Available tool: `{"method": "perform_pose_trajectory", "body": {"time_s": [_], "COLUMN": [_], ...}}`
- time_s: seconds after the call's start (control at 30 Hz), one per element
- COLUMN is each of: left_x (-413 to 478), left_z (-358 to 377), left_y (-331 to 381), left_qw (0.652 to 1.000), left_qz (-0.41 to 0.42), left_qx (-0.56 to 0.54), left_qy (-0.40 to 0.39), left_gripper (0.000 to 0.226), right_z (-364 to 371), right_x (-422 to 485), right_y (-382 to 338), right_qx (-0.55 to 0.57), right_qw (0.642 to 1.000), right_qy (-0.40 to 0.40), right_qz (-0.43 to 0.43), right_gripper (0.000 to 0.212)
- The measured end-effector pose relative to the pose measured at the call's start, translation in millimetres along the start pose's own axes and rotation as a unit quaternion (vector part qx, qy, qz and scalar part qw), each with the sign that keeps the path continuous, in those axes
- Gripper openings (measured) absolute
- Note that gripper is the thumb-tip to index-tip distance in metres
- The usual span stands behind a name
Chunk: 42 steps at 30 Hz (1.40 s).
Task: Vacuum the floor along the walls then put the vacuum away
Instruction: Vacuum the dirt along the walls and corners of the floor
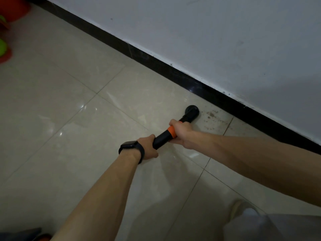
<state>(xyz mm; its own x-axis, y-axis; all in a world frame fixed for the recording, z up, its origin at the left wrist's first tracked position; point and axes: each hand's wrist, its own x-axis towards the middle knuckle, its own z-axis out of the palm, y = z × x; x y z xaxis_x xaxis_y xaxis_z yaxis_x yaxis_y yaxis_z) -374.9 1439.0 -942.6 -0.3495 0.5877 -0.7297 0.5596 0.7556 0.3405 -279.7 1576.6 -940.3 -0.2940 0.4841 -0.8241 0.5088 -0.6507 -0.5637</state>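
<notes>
I hold a black vacuum wand [162, 137] with an orange band, pointing down toward the wall. My left hand [147, 147], with a black watch on its wrist, grips the near end of the wand. My right hand [180, 132] is wrapped around it at the orange band. The round black nozzle [192, 112] rests on the beige tile floor [86, 136], just left of a patch of brown crumbs and dirt [212, 116]. That patch lies a short way from the black baseboard [217, 96] under the white wall [225, 40].
Red and green plastic objects [7, 32] sit at the far left edge. My leg and light shoe [243, 214] are at the bottom right. A dark object with an orange part [26, 235] shows in the bottom left corner.
</notes>
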Motion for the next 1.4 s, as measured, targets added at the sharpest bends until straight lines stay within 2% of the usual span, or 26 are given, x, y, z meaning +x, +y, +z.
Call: {"method": "perform_pose_trajectory", "body": {"time_s": [0.23,0.4,1.1,1.4], "left_x": [-49.0,-54.9,-8.2,2.3], "left_z": [41.7,56.5,38.0,22.8], "left_y": [-24.1,-19.2,39.0,69.5], "left_qw": [0.993,0.987,0.979,0.979], "left_qz": [0.049,0.078,0.085,0.089], "left_qx": [0.110,0.130,0.170,0.167], "left_qy": [0.016,0.054,0.070,0.080], "left_gripper": [0.033,0.035,0.046,0.044], "right_z": [-2.4,-7.4,-38.5,-56.1], "right_x": [-20.5,-22.0,0.7,13.5], "right_y": [60.6,63.4,19.3,-4.1], "right_qx": [0.007,-0.031,-0.047,-0.036], "right_qw": [0.999,0.998,0.992,0.993], "right_qy": [0.022,0.046,0.110,0.105], "right_qz": [0.044,0.020,-0.031,-0.042], "right_gripper": [0.043,0.050,0.038,0.041]}}
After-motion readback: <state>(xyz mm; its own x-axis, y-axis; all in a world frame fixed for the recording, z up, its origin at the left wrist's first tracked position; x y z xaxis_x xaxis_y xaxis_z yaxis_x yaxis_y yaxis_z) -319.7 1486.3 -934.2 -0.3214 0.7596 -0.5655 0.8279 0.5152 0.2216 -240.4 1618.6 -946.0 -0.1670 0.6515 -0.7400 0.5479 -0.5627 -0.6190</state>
